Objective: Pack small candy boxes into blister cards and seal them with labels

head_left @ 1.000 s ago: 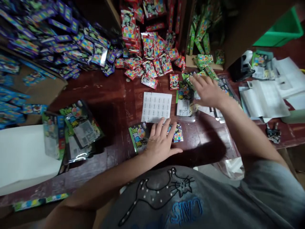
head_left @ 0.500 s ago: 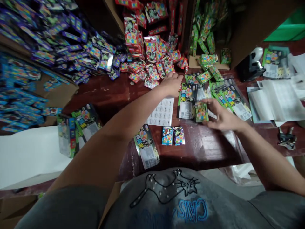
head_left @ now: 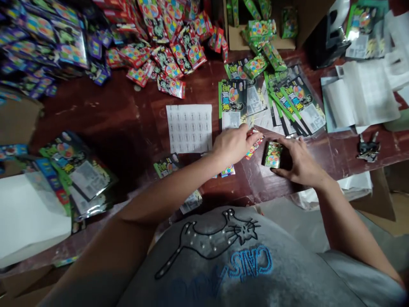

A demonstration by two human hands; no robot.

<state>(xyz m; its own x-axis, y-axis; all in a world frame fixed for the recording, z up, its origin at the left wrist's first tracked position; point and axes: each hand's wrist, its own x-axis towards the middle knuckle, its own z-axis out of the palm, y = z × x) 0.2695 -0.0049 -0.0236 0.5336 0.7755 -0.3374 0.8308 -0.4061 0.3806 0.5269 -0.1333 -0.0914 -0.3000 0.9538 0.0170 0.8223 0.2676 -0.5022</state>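
Note:
My left hand [head_left: 233, 145] pinches a small red candy box [head_left: 254, 147] just above the table. To its right, my right hand [head_left: 300, 161] has its thumb and fingers at the edges of a small green candy box [head_left: 272, 155], which is at the tabletop. A purple candy box [head_left: 228, 171] lies under my left wrist, mostly covered; the blue one beside it is almost wholly hidden. My left forearm crosses over a printed plastic pouch [head_left: 168, 165]. Behind my left hand lies a white sheet of round stickers [head_left: 190, 128].
Heaps of purple boxes [head_left: 68, 40] and red boxes [head_left: 166, 55] cover the back left. Green boxes [head_left: 262, 30] spill from a carton at the back. Printed pouches [head_left: 300, 100] fan out at right, near a black tape dispenser [head_left: 329, 40] and keys [head_left: 368, 147]. More pouches [head_left: 79, 166] lie at left.
My left hand has come back from the red heap with a red box, close to my right hand. My right hand has brought the green box nearer to me. The view has shifted.

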